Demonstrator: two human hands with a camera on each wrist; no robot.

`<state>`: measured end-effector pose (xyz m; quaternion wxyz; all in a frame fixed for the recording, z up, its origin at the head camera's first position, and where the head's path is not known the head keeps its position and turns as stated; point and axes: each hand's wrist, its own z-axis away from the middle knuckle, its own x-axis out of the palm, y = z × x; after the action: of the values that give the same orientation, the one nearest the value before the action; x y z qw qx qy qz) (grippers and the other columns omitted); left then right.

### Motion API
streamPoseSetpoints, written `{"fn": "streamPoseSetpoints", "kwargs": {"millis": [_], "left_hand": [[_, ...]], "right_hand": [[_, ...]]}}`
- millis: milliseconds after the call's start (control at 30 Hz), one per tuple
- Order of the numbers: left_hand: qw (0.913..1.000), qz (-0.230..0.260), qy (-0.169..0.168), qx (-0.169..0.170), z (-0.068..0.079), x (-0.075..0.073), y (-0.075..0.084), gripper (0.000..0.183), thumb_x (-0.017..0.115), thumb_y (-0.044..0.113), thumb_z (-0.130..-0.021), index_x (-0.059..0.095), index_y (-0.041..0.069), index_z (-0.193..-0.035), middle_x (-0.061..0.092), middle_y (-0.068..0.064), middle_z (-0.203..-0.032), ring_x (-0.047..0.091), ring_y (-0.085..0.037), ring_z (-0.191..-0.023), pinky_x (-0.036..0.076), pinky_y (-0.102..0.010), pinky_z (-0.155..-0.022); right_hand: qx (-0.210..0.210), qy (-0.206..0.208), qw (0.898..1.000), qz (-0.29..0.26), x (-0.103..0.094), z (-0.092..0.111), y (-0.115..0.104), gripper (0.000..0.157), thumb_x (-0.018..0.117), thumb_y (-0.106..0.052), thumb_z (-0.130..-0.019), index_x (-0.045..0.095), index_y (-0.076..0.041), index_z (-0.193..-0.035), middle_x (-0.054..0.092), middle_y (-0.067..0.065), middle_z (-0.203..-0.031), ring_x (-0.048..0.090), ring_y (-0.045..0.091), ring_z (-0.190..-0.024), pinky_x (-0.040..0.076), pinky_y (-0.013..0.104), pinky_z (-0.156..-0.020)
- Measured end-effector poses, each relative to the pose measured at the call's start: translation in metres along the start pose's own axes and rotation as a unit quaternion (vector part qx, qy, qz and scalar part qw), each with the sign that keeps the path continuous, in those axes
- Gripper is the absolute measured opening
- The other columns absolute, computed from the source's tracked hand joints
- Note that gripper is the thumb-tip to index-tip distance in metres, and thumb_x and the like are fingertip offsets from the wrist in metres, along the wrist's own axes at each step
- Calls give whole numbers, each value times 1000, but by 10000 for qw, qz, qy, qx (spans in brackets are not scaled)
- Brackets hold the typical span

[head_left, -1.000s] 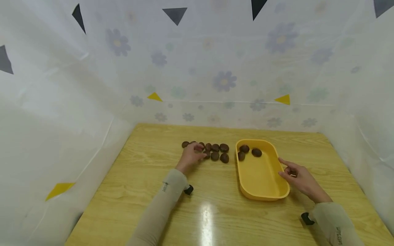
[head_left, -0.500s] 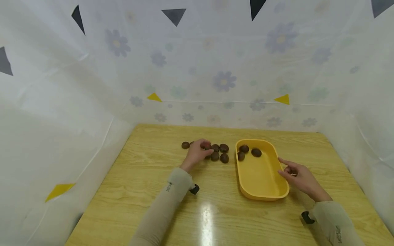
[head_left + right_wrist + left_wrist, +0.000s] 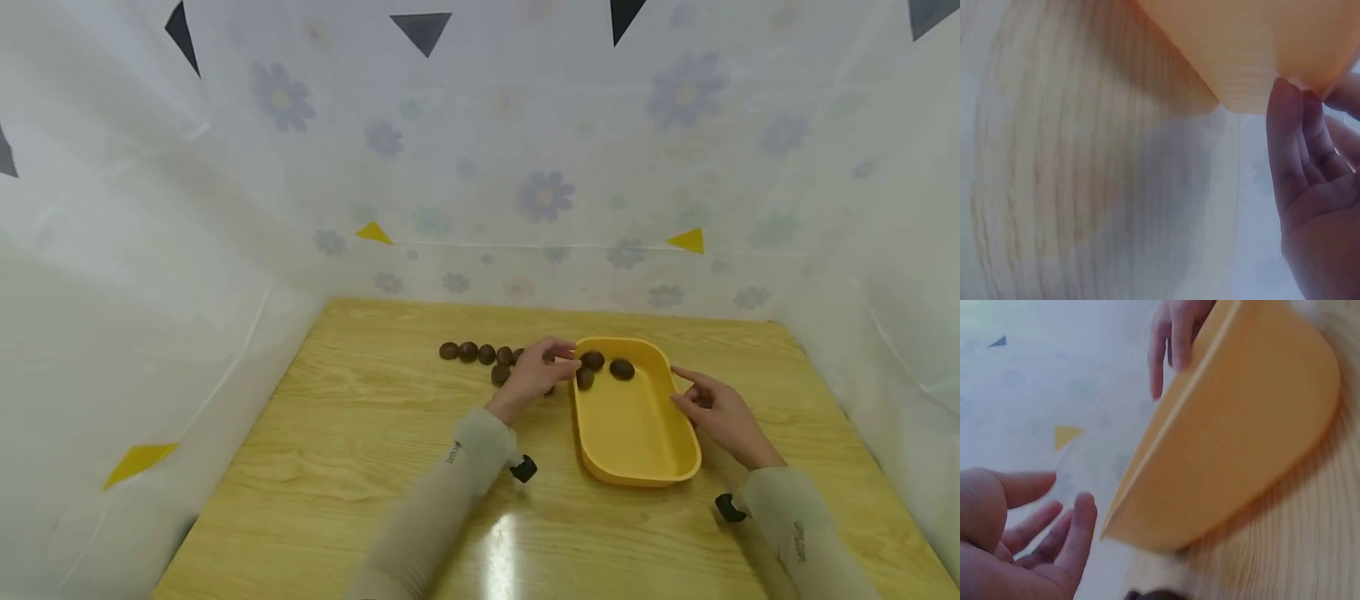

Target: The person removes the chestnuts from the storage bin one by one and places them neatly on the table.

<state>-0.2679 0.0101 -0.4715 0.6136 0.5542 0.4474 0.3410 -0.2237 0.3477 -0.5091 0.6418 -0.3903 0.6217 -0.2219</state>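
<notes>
Several brown chestnuts (image 3: 468,352) lie in rows on the table, some hidden behind my left hand (image 3: 531,375). That hand is at the left rim of a yellow plastic tray (image 3: 637,433), its fingers loosely bent. In the left wrist view nothing shows between its thumb and fingers. Three chestnuts sit in the tray's far left part, among them one chestnut (image 3: 622,369) a little apart. My right hand (image 3: 727,417) touches the tray's right side with extended fingertips. In the right wrist view its fingers (image 3: 1286,119) rest against the tray's outer wall.
The wood-grain table (image 3: 337,467) carries the tray and the chestnuts. A white curtain (image 3: 480,150) with flowers and triangle flags closes off the back and both sides. A dark blurred object (image 3: 1157,594) shows at the left wrist view's lower edge.
My left hand has moved right across the chestnut rows to the tray's left rim, uncovering the leftmost chestnuts. My right hand has slid slightly farther back along the tray's right side.
</notes>
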Motion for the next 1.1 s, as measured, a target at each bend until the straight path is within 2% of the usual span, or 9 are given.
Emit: {"fn": "streamPoseSetpoints", "kwargs": {"millis": [133,233,367,500,633,767,867,933,1100], "left_hand": [[9998,156,-15,-111,-3,28,12,37,67,16,-103,62,2,-137,65,-12,-122,69,-39,-108,57,-55,-98],[9975,618,-43,-334,-9,45,20,33,67,12,-102,63,4,-134,65,-10,-115,67,-43,-113,56,-55,-101],[9879,1385,45,-691,-22,67,22,37,67,8,-102,61,0,-137,66,-7,-107,64,-49,-117,53,-58,-104],[9766,1789,478,-1098,-33,87,17,37,66,6,-101,60,-3,-137,66,-9,-105,62,-51,-116,53,-58,-103],[9650,1798,1108,-1555,-39,101,17,41,69,7,-99,57,-1,-138,63,-14,-126,65,-44,-114,56,-54,-99],[9589,1553,1412,-1910,-42,112,23,47,70,11,-99,52,0,-141,54,-16,-144,65,-34,-116,59,-49,-97],[9584,1350,1480,-2032,-42,118,22,45,69,14,-99,53,1,-139,55,-15,-141,64,-30,-113,59,-48,-95],[9580,1325,1476,-2072,-42,120,18,41,69,13,-98,56,0,-134,59,-13,-131,64,-30,-109,59,-49,-95],[9611,1449,1181,-2032,-43,125,11,28,68,9,-99,66,-1,-126,65,-9,-115,67,-34,-107,57,-52,-98]], "right_hand": [[14,-361,9990,-271,-3,0,-3,71,65,-27,-105,29,-11,-164,69,15,-94,66,20,-69,59,38,-63],[74,-514,9981,-326,-5,-3,-5,77,64,-30,-105,21,-12,-167,70,17,-96,68,21,-71,62,40,-65],[194,-482,9981,-326,-8,-13,-5,77,60,-35,-107,19,-11,-167,69,20,-102,70,19,-75,63,40,-68],[237,-647,9963,-513,-9,-19,-4,77,61,-29,-107,18,-7,-166,69,19,-100,70,21,-75,63,43,-69],[318,-1036,9904,-856,-9,-21,-2,83,62,-21,-106,8,-10,-168,66,19,-94,70,24,-76,63,44,-70],[424,-1388,9838,-1053,-10,-22,-3,87,61,-15,-106,0,-13,-168,68,22,-103,72,24,-83,63,42,-74],[477,-1504,9814,-1090,-8,-23,-3,85,59,-13,-106,2,-14,-168,70,25,-112,73,23,-89,63,42,-75],[471,-1555,9801,-1145,-7,-23,-3,84,59,-13,-106,2,-15,-168,70,26,-114,73,23,-91,63,42,-76],[380,-1553,9787,-1288,-6,-20,-4,85,60,-15,-107,2,-13,-168,69,29,-115,74,22,-91,63,41,-75]]}}
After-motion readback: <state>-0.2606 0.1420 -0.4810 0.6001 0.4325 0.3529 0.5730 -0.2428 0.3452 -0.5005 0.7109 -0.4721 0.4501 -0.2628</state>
